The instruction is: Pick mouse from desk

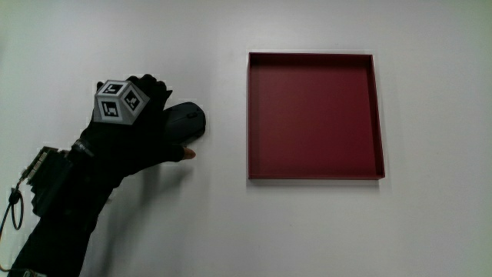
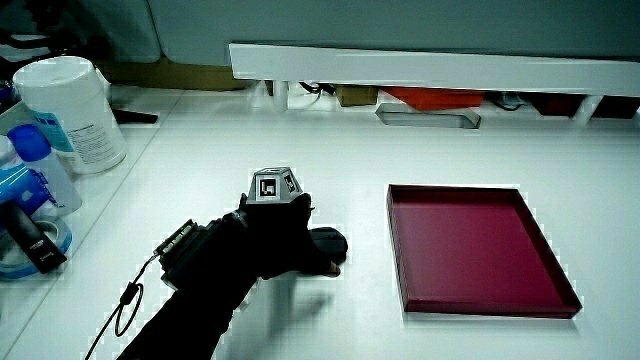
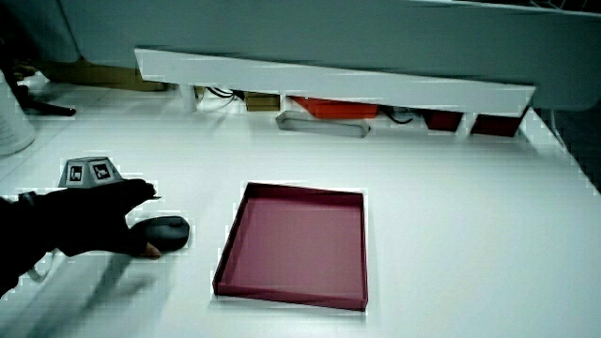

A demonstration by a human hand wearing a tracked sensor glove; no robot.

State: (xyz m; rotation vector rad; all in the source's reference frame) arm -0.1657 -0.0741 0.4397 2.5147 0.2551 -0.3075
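Your hand [image 1: 142, 127] is on the dark mouse [image 1: 184, 123], which sits on the white desk [image 1: 307, 231]. Your fingers are curled over the part of the mouse that is nearer to your forearm, and your thumb tip [image 1: 187, 154] pokes out at the edge of the mouse nearer to you. The mouse still touches the desk; you can see this in both side views, where the mouse [image 2: 328, 243] lies flat under your fingers and the front of the mouse [image 3: 167, 232] sticks out past your hand. The little patterned cube [image 1: 119, 101] sits on the back of your hand. Your forearm [image 1: 61, 208] comes from the edge of the desk close to you.

A red tray [image 1: 377, 115] lies on the desk well apart from your hand, past the front of the mouse. It has low walls and nothing in it.

In a side view, a white tub [image 2: 70, 110] and a blue bottle [image 2: 35, 170] stand near the edge of the desk, away from your hand and farther from the tray than your hand is.
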